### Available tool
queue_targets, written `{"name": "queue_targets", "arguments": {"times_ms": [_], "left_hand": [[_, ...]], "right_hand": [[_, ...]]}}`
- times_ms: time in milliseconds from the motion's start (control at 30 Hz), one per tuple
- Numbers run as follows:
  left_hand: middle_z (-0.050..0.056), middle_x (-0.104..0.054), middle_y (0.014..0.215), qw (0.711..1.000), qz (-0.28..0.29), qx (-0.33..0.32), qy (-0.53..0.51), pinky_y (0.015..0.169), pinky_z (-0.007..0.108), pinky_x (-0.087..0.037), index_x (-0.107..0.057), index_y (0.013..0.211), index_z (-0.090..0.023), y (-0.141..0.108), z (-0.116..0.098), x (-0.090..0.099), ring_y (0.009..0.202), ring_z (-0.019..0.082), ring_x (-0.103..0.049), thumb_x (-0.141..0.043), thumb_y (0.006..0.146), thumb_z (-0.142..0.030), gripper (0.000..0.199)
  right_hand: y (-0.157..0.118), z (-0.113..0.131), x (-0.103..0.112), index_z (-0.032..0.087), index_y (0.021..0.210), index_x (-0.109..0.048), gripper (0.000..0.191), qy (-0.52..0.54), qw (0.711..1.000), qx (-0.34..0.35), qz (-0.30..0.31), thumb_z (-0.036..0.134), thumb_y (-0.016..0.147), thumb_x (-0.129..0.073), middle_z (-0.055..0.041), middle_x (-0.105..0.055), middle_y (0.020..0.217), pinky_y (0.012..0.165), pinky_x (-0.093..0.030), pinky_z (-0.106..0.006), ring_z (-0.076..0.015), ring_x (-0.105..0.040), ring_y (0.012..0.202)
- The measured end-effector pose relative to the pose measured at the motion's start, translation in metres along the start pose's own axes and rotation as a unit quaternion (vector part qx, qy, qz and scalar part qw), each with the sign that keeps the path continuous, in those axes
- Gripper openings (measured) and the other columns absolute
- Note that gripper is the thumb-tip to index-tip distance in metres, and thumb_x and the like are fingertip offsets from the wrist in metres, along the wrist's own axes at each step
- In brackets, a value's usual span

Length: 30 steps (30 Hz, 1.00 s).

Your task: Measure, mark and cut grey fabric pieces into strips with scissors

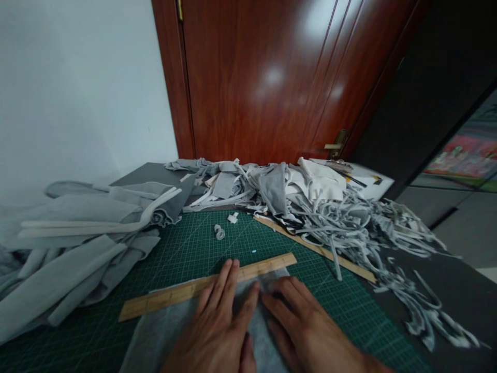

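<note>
A wooden ruler [171, 296] lies slantwise across a piece of grey cloth [155, 331] on the green cutting mat [361, 305]. My left hand [221, 321] rests flat there with fingers stretched and spread; two fingertips press on the ruler and the index finger lies on the cloth. Just to its right, my right hand [298, 316] touches the cloth below the ruler's right part. Its fingers are loosely bent, the thumb is apart from the index finger, and nothing shows between them. The lower cloth is partly hidden by both hands.
Stacked grey fabric [89, 248] covers the mat's left side. Thin grey fabric strips [349, 217] heap at the right, beside a second wooden ruler [322, 251]. A small fabric roll [219, 232] and white scrap [233, 218] lie beyond the hands. A wooden door [256, 88] stands behind.
</note>
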<state>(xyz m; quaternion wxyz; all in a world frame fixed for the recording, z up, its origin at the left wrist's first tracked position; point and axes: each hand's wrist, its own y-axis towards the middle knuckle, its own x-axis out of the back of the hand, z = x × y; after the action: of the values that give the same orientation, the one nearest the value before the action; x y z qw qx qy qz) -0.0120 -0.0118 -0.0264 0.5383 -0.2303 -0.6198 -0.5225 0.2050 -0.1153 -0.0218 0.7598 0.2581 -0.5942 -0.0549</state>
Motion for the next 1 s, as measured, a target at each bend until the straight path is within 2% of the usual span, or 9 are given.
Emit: {"name": "queue_targets", "arguments": {"times_ms": [200,367,500,633,767,1000], "left_hand": [[0.021,-0.049,0.166,0.999,-0.019,-0.016,0.042,0.115,0.052,-0.05,-0.049,0.162,-0.016,0.002,0.005,-0.006,0.151,0.039,-0.05,-0.057,0.08,-0.016,0.082],[0.024,-0.057,0.159,0.995,-0.058,-0.035,0.076,0.111,0.052,-0.052,-0.053,0.156,-0.012,0.004,0.005,-0.002,0.147,0.041,-0.054,-0.06,0.077,-0.021,0.08],[0.019,-0.061,0.153,0.994,-0.083,-0.029,0.068,0.112,0.05,-0.051,-0.059,0.148,-0.016,0.006,0.004,-0.001,0.146,0.038,-0.052,-0.062,0.075,-0.018,0.074],[0.012,-0.065,0.149,0.996,-0.073,-0.017,0.054,0.11,0.046,-0.05,-0.058,0.148,-0.02,0.005,0.002,-0.001,0.14,0.032,-0.056,-0.059,0.076,-0.016,0.072],[0.012,-0.072,0.138,0.993,-0.1,-0.023,0.065,0.103,0.043,-0.05,-0.057,0.149,-0.013,0.001,0.003,-0.004,0.123,0.03,-0.064,-0.058,0.077,-0.02,0.073],[0.012,-0.072,0.139,0.993,-0.07,-0.029,0.089,0.103,0.044,-0.049,-0.059,0.149,-0.019,-0.001,0.006,-0.008,0.122,0.031,-0.067,-0.059,0.081,-0.024,0.068]], "right_hand": [[0.0,0.001,-0.002,0.015,0.136,-0.071,0.042,-0.115,0.993,-0.01,-0.013,0.02,0.094,-0.064,-0.0201,-0.076,0.125,0.087,-0.07,-0.053,-0.039,-0.074,0.111],[0.0,0.002,-0.001,0.016,0.132,-0.072,0.04,-0.175,0.984,0.005,-0.041,0.027,0.095,-0.062,-0.0199,-0.078,0.125,0.082,-0.07,-0.049,-0.0383,-0.076,0.109],[0.002,0.003,-0.005,0.014,0.124,-0.074,0.034,-0.217,0.973,0.023,-0.076,0.03,0.102,-0.053,-0.0191,-0.081,0.117,0.077,-0.069,-0.045,-0.035,-0.077,0.099],[-0.001,0.003,-0.017,0.014,0.115,-0.074,0.034,-0.237,0.964,0.03,-0.12,0.026,0.108,-0.043,-0.0167,-0.083,0.107,0.077,-0.065,-0.043,-0.0307,-0.076,0.091],[-0.01,0.0,-0.029,0.016,0.121,-0.071,0.031,-0.243,0.963,0.034,-0.107,0.027,0.109,-0.045,-0.0156,-0.081,0.11,0.085,-0.063,-0.041,-0.0305,-0.075,0.101],[-0.014,-0.003,-0.03,0.013,0.125,-0.07,0.029,-0.246,0.965,0.046,-0.081,0.026,0.106,-0.053,-0.0173,-0.079,0.112,0.087,-0.065,-0.04,-0.0311,-0.075,0.103]]}}
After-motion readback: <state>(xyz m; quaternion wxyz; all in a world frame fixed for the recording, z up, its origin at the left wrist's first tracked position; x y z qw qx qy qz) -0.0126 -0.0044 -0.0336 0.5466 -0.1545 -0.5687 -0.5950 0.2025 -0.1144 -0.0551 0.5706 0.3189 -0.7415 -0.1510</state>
